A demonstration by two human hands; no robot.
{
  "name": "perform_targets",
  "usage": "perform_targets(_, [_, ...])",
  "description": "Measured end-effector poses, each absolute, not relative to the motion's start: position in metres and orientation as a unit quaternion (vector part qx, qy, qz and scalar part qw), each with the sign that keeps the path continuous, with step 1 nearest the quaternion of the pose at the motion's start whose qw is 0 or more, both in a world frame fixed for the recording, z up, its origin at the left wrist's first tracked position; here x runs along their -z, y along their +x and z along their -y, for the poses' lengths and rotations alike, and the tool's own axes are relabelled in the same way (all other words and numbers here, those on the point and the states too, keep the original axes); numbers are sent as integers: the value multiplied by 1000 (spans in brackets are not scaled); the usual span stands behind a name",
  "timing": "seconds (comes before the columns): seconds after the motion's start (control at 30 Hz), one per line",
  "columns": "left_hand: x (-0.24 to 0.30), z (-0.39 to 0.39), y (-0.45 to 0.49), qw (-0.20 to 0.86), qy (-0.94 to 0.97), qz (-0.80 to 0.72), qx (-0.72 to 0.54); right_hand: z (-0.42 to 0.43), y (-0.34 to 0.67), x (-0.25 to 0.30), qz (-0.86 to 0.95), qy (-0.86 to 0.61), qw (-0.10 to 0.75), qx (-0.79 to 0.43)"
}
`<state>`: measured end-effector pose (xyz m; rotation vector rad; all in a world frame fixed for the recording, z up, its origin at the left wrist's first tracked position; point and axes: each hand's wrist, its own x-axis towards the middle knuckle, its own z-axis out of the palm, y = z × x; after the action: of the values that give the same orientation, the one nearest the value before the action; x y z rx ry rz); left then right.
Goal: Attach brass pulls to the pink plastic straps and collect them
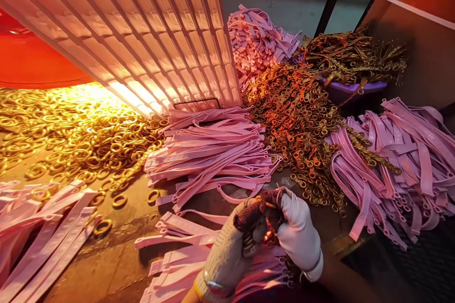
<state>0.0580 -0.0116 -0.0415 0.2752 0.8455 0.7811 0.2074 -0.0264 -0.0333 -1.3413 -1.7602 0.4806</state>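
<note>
My left hand (229, 248), in a knitted glove with dark fingertips, is closed and meets my right hand (298, 232) in front of me. The right one wears a white glove with dark-covered fingertips, and its fingers are pinched too. Whatever lies between them is mostly hidden; a small lit reddish bit shows just below the fingertips. Under both hands spreads a heap of pink straps (185, 270) with small loops at their ends. Just beyond them lies a thick stack of pink straps (209, 147).
Gold rings (117, 137) pile up at the left, beside more pink straps (42, 236). Dark gold braided pieces (302, 118) heap behind my hands, and a purple basin (355, 87) holds more. A ribbed panel heater (142, 33) leans in from above. Another strap pile (401, 165) sits right.
</note>
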Motion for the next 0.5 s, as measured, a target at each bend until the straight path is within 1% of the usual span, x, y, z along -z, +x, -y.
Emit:
perform_targets(0.1, [42,9,51,797,234,-440,-341,31,214,28,755,-568,322,-55])
perform_targets(0.17, [41,7,46,759,338,-468,-302,30,215,20,784,-581,217,-1])
perform_targets(0.23, [38,5,42,726,417,-475,-272,23,215,10,828,-551,98,-17])
perform_targets(0.3, [36,5,40,709,455,-469,-264,14,216,-1,862,-503,8,-58])
perform_targets(0.4, [36,5,36,714,461,-462,-253,4,217,-11,876,-463,-59,-117])
perform_targets(0.5, [38,4,32,737,437,-462,-230,4,216,-10,886,-431,-83,-151])
